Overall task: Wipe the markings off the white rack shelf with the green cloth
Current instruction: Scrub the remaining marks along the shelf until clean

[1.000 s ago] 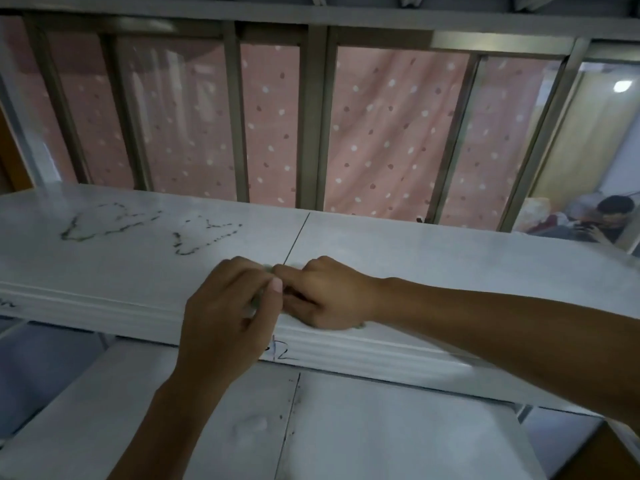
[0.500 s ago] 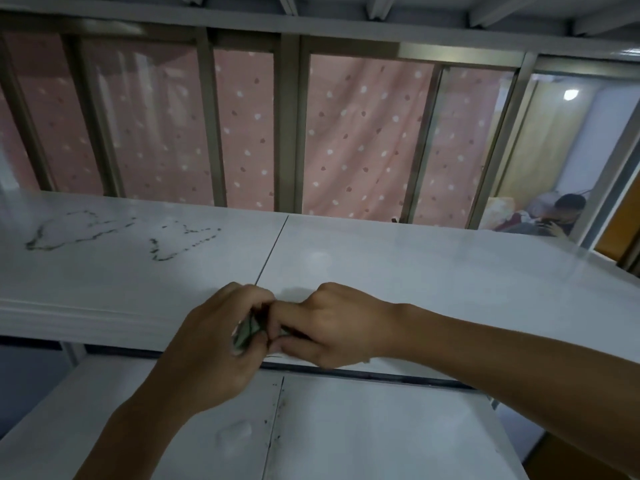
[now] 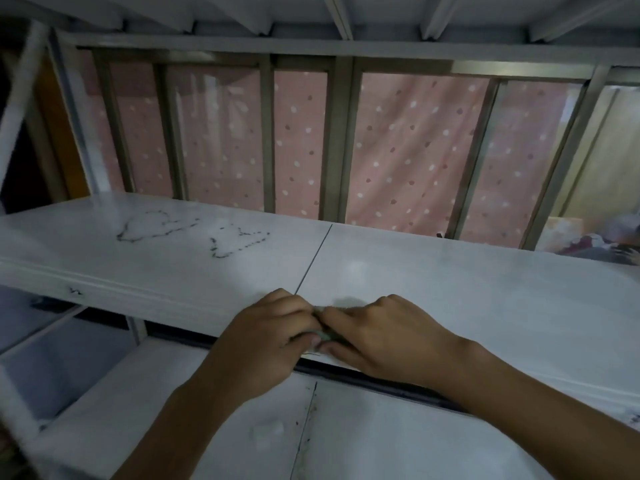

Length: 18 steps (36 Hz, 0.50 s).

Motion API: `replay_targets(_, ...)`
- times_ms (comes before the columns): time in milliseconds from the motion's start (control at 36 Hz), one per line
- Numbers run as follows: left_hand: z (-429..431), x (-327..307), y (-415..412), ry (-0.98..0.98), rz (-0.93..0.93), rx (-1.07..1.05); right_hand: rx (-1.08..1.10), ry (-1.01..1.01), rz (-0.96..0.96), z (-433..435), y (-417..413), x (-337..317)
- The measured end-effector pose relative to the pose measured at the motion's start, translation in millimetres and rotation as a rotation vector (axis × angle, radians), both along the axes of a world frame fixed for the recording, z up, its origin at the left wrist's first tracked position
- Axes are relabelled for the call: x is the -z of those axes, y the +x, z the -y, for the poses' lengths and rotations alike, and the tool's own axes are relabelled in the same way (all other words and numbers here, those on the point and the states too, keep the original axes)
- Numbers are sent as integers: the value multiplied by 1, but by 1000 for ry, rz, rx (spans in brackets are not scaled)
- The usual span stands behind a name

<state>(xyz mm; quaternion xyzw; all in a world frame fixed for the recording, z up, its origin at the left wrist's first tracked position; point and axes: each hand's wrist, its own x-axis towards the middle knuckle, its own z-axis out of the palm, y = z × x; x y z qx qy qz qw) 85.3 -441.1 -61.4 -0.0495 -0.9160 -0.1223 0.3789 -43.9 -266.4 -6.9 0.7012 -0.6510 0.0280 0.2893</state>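
Ideally the crumpled green cloth (image 3: pixel 327 336), pinched by the left hand (image 3: pixel 263 341) and right hand (image 3: pixel 381 337), is folded flat before the far-left dark scribbled markings (image 3: pixel 221 255) are rubbed.

Our left hand (image 3: pixel 263 341) and right hand (image 3: pixel 377 337) meet fingertip to fingertip, both curled, pinching the green cloth (image 3: pixel 327 336).

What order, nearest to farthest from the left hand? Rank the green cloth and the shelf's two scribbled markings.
1. Green cloth, pinched by the left hand itself.
2. Right marking, ahead, just left of the seam.
3. Left marking, farther left along the shelf.
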Motion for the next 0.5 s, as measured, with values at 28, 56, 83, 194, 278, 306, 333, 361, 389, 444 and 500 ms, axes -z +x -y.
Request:
replay_targets(28,-1,1,0,2,-17,-5,-17,3,4,1,0,1)
replay_targets(56,-2,2,1,-1,-30,-9,-21,6,6,1,-1,3)
replay_targets(83,-2,2,3,-11,-39,-9,-13,15,1,1,-2,5)
replay_targets(194,-5,0,15,-110,-87,-9,24,60,-76,7,0,9)
replay_targets(278,4,0,29,-123,-149,-38,29,31,-86,17,12,8)
replay_targets(306,10,0,34,-115,-173,-59,46,24,-72,23,18,8)
replay_targets(333,18,1,40,-106,-196,-83,74,21,-53,30,24,9)
replay_targets(361,26,1,46,-101,-216,-110,118,18,-33,39,30,8)
replay_targets(389,34,1,53,-100,-234,-135,185,6,-14,48,37,7)
replay_targets(444,51,0,66,-99,-257,-171,386,-36,35,67,51,5)
replay_targets(500,70,1,78,-90,-262,-202,585,-103,120,82,61,7)
